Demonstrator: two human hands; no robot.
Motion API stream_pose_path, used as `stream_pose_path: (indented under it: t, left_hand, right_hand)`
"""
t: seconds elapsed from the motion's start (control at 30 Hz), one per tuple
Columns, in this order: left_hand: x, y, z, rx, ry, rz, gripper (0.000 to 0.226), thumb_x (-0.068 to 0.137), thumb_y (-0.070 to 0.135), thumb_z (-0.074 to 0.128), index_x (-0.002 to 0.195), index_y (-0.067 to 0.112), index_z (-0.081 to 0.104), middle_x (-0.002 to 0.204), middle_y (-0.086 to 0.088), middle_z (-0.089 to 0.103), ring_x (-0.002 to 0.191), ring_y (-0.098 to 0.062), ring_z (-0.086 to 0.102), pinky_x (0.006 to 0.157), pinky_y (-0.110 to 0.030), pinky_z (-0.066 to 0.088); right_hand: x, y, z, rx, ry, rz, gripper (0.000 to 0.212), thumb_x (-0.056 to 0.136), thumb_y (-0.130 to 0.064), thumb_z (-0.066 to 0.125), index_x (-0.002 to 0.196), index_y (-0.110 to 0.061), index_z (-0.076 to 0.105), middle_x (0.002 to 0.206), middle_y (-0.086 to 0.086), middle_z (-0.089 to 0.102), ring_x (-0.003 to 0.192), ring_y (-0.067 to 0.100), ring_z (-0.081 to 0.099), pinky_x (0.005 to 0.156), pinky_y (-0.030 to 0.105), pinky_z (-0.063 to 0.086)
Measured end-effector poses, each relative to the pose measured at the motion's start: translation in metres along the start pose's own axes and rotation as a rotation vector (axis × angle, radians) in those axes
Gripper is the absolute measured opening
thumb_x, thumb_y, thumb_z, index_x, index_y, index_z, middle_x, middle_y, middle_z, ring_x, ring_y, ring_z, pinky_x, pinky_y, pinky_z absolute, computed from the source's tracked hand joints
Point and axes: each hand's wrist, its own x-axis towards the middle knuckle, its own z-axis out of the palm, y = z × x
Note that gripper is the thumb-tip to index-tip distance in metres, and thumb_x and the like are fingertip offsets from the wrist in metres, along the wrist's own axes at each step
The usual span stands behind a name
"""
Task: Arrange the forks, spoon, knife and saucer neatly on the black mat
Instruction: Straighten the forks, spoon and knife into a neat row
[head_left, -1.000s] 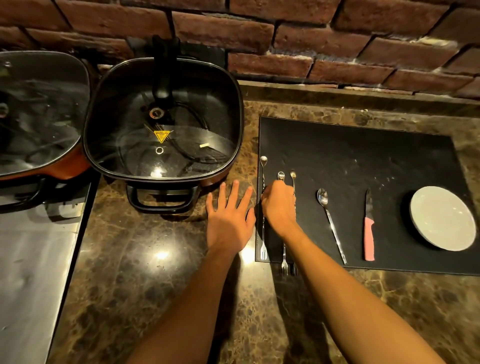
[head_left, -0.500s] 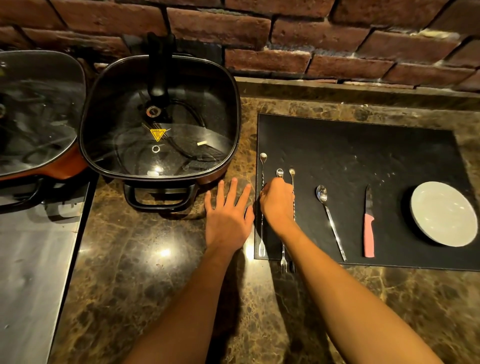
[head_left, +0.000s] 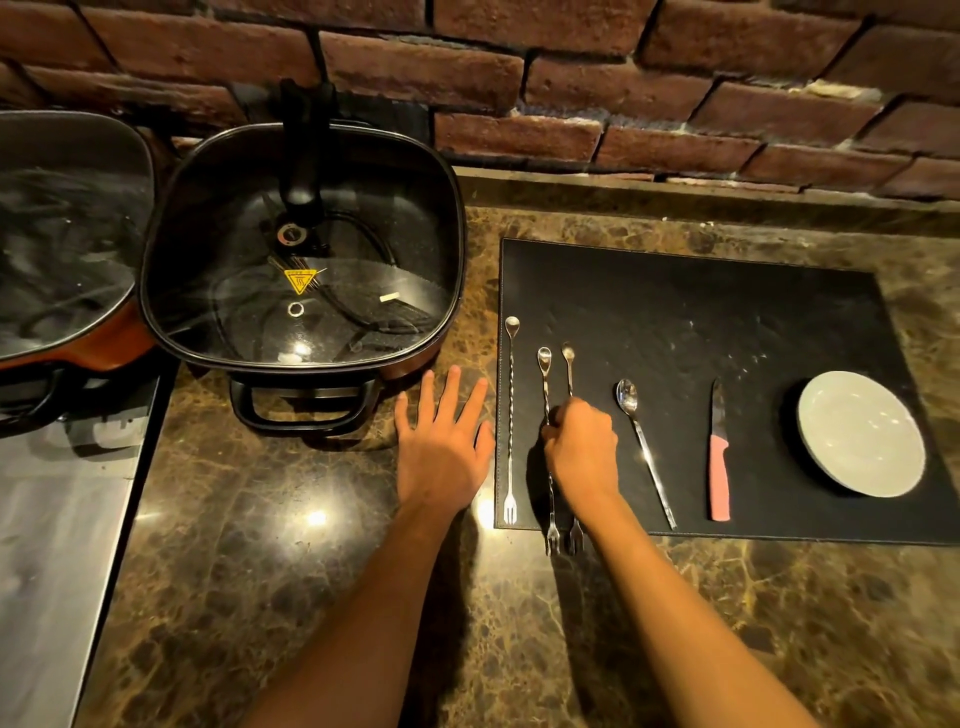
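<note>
On the black mat (head_left: 701, 312) lie three long twisted forks, tines toward me. The left fork (head_left: 510, 415) lies alone along the mat's left edge. My right hand (head_left: 582, 447) is closed over the stems of the middle fork (head_left: 545, 384) and the right fork (head_left: 569, 364); their tines overhang the mat's near edge. Right of them lie a spoon (head_left: 641, 441), a pink-handled knife (head_left: 719, 457) and a white saucer (head_left: 862, 434). My left hand (head_left: 441, 441) rests flat on the marble counter beside the mat, fingers spread.
A square electric pan with a glass lid (head_left: 301, 249) stands left of the mat, its handle close to my left hand. A second lidded pan (head_left: 62, 234) sits further left. A brick wall (head_left: 571, 78) runs along the back. A steel surface (head_left: 52, 545) lies at the left.
My right hand has slid toward me and rightward along the two forks' stems. The left hand stays flat. The camera view has shifted slightly.
</note>
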Motion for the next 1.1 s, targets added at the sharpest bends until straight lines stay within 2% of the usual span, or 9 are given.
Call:
stream_pose_path:
  t: [0.17,0.4,0.8,1.1]
  left_hand:
    - [0.002,0.001,-0.002,0.007,-0.036,-0.009,0.056,0.102,0.046,0.044,0.156,0.030,0.041,0.164,-0.008,0.039,0.150,-0.036,0.035,0.116,-0.064,0.029]
    - [0.003,0.001,-0.005,0.003,-0.096,-0.027,0.058,0.102,0.048,0.040,0.157,0.032,0.037,0.166,-0.006,0.035,0.152,-0.034,0.032,0.118,-0.063,0.028]
    - [0.005,0.003,-0.009,0.002,-0.143,-0.038,0.061,0.100,0.051,0.026,0.157,0.034,0.031,0.167,-0.006,0.032,0.154,-0.034,0.029,0.119,-0.064,0.026]
    - [0.006,0.004,-0.007,0.004,-0.140,-0.050,0.059,0.099,0.051,0.028,0.156,0.035,0.032,0.166,-0.004,0.034,0.153,-0.033,0.030,0.120,-0.063,0.026]
  right_hand:
    - [-0.001,-0.004,-0.003,-0.062,-0.003,-0.006,0.009,0.083,0.001,0.053,0.089,0.004,0.059,0.098,0.027,0.064,0.093,0.051,0.060,0.073,0.047,0.050]
    - [0.010,-0.015,-0.001,-0.039,0.002,-0.023,0.013,0.085,-0.003,0.052,0.092,0.003,0.061,0.099,0.029,0.063,0.093,0.052,0.059,0.070,0.044,0.048]
    - [0.026,-0.026,0.002,0.098,0.006,-0.006,0.018,0.090,-0.013,0.054,0.096,0.001,0.064,0.100,0.026,0.063,0.090,0.047,0.062,0.075,0.051,0.055]
    - [0.025,-0.026,0.003,0.088,0.017,0.022,0.017,0.090,-0.011,0.053,0.096,0.001,0.063,0.102,0.026,0.062,0.092,0.048,0.062,0.077,0.052,0.055]
